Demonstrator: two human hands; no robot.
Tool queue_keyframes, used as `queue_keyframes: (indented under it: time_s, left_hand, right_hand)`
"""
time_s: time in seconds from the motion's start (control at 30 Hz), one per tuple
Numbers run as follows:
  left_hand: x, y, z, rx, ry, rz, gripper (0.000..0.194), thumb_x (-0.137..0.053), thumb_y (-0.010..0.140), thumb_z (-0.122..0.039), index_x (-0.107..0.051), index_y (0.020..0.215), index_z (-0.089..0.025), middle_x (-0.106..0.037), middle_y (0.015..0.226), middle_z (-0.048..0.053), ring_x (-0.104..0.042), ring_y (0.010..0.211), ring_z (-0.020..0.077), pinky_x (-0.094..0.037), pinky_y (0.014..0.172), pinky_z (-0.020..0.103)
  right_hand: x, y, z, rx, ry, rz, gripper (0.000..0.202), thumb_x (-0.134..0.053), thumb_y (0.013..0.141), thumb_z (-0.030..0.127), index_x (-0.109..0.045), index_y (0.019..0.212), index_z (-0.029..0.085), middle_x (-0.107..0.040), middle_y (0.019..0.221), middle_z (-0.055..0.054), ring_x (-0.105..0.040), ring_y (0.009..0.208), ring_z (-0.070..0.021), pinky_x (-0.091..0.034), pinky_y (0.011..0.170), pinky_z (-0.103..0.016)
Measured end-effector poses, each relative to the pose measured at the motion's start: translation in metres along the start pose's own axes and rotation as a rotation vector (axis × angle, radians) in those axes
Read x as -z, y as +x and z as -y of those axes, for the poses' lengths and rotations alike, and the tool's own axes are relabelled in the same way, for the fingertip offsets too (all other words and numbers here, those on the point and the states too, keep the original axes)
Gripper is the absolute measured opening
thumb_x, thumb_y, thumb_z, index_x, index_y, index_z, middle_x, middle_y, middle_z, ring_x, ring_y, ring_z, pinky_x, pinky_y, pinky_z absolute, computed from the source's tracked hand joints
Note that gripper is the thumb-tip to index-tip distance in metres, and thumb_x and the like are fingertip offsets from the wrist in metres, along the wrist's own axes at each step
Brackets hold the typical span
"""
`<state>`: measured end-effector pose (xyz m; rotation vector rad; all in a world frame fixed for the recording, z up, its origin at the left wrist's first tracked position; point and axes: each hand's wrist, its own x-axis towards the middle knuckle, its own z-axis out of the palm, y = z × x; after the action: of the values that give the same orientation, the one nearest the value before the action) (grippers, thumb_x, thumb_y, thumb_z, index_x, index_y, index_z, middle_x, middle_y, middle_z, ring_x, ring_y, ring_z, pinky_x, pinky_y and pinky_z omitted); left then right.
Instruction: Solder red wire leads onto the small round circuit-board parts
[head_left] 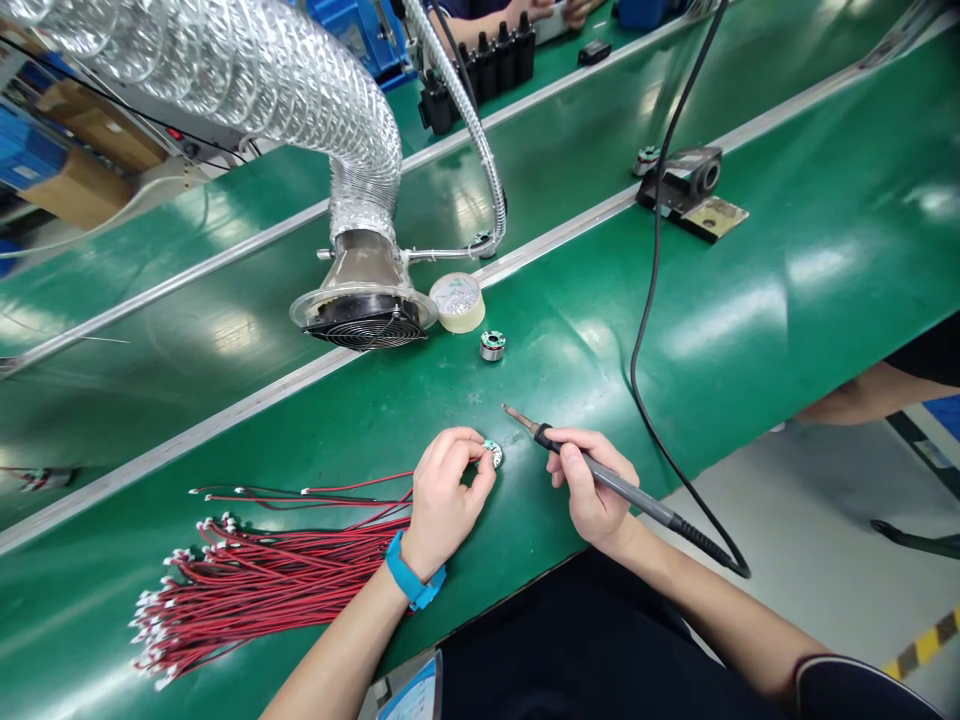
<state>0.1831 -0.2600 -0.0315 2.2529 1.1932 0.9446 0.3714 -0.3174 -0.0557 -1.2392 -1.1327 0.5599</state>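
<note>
My left hand (452, 490), with a blue wristband, pinches a small round circuit board (493, 453) by its edge; whether a motor body sits under it I cannot tell. A red wire runs from near these fingers to the left. In my right hand (596, 485) is a soldering iron (622, 488), held like a pen. Its tip points up and left, a little apart from the board. Farther back on the green bench stands a small round motor part (492, 346) with a green board on top. A bundle of red and black wires (277, 580) with white connectors lies left of my left hand.
A silver duct with a fan hood (367, 300) hangs over the bench, near a tape roll (457, 302). The iron's black cable (646, 330) loops at right. A soldering iron stand (694, 190) is farther back. Other people's arms show at the top and right.
</note>
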Motion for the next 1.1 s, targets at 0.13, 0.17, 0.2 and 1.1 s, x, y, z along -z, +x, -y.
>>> queue_keyframes:
  time_s: [0.13,0.17,0.2,1.1]
  left_hand:
    - [0.0,0.0,-0.001,-0.002,-0.005,-0.004,0.011,-0.065,0.096,-0.012,-0.062,0.089,-0.02,-0.068,0.099,0.005,-0.065,0.091,0.0164,-0.052,0.081,0.031]
    - [0.0,0.0,-0.001,-0.001,-0.005,-0.003,0.011,-0.065,0.096,-0.012,-0.062,0.089,-0.02,-0.067,0.099,0.005,-0.065,0.091,0.0163,-0.052,0.081,0.031]
    - [0.0,0.0,-0.001,-0.002,-0.005,-0.002,0.011,-0.065,0.096,-0.012,-0.062,0.089,-0.02,-0.067,0.099,0.005,-0.066,0.091,0.0163,-0.052,0.081,0.031]
    - [0.02,0.007,-0.009,0.323,-0.287,0.233,0.019,-0.081,0.089,-0.031,-0.076,0.106,-0.023,-0.072,0.102,0.006,-0.068,0.081,0.0166,-0.05,0.057,0.022]
  right_hand:
    - [-0.001,0.0,-0.001,0.006,0.004,-0.002,0.023,-0.056,0.104,0.02,-0.072,0.12,0.024,-0.07,0.077,0.002,-0.064,0.058,-0.0105,-0.055,0.061,-0.028]
    - [-0.001,0.0,-0.001,0.006,0.005,-0.002,0.024,-0.056,0.104,0.02,-0.072,0.121,0.024,-0.07,0.077,0.001,-0.063,0.057,-0.0103,-0.056,0.061,-0.028]
    - [-0.001,0.0,-0.001,0.007,0.007,-0.003,0.024,-0.056,0.104,0.02,-0.072,0.121,0.024,-0.07,0.078,0.001,-0.063,0.057,-0.01,-0.056,0.062,-0.028]
    - [-0.011,0.029,-0.003,0.055,-0.089,0.051,0.03,-0.053,0.107,0.025,-0.067,0.133,0.024,-0.074,0.107,-0.006,-0.073,0.074,-0.0137,-0.064,0.077,-0.032]
